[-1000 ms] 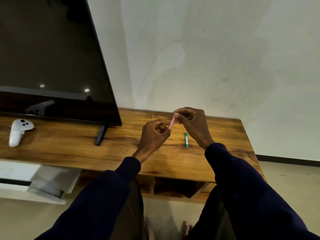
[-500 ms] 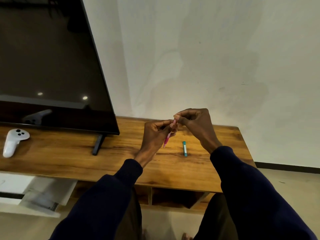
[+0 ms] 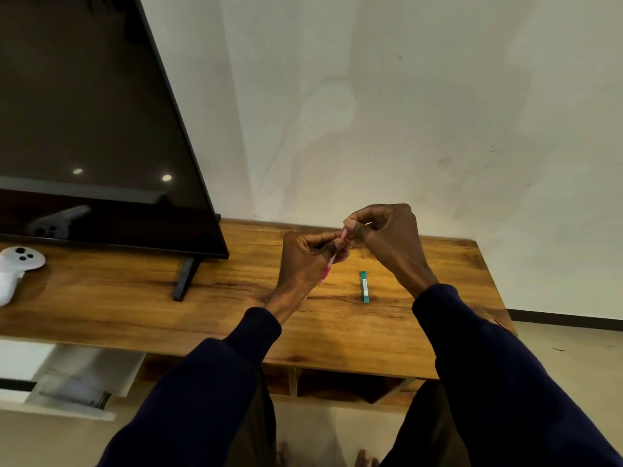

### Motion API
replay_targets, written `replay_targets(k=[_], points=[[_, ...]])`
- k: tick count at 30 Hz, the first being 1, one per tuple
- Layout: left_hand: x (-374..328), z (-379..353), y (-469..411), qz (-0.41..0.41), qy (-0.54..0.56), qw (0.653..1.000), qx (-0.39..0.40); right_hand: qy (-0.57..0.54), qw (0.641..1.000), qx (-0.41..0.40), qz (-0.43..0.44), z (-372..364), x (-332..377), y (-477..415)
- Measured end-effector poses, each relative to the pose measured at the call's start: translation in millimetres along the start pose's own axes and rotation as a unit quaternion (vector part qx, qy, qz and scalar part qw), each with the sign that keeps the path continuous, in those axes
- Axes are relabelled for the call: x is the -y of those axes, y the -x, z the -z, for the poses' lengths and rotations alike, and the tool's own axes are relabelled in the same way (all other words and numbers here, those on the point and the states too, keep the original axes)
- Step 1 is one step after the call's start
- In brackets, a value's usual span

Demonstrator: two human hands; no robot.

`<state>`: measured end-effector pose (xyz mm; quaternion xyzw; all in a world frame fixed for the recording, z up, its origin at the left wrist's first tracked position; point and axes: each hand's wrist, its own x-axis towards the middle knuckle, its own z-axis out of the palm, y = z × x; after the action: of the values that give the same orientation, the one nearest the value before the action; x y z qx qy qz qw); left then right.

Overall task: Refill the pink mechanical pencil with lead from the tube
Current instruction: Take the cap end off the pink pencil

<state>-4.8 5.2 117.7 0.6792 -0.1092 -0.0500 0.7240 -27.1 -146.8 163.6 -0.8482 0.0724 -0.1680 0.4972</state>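
Note:
The pink mechanical pencil (image 3: 329, 264) stands tilted above the wooden table (image 3: 236, 308), tip down and top end up. My left hand (image 3: 305, 261) grips its barrel with curled fingers. My right hand (image 3: 387, 235) pinches at the pencil's top end with thumb and fingertips; whatever lies between them is too small to tell. The teal lead tube (image 3: 363, 286) lies flat on the table, just right of the pencil's tip and below my right hand, touched by neither hand.
A large dark TV (image 3: 87, 129) stands at the left on a black foot (image 3: 183, 279). A white controller (image 3: 15, 267) lies at the table's far left. The wall rises right behind the table; open shelves sit under its top.
The pencil has swung from nearly level between both hands to steeply tilted with its tip down. Both hands stayed together above the table; the tube has not moved.

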Motion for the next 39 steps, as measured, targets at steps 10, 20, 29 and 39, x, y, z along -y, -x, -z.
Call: replay_targets(k=[10,20,29,39], points=[[2.7,4.3,2.7,0.015,-0.003,1.0,-0.001,-0.012,0.999,0.019,-0.027,-6.3,-2.1,3.3],[5.6,5.7,8.4,0.025,0.008,1.0,-0.001,-0.071,0.995,0.038,-0.05,-2.9,-5.1,6.1],[8.1,7.3,13.0,0.037,0.044,0.998,-0.009,-0.187,0.98,0.045,-0.06,-3.7,-13.9,21.5],[7.0,11.9,18.2,0.016,0.021,1.0,0.015,-0.14,0.988,0.062,-0.021,-6.5,-17.5,22.7]])
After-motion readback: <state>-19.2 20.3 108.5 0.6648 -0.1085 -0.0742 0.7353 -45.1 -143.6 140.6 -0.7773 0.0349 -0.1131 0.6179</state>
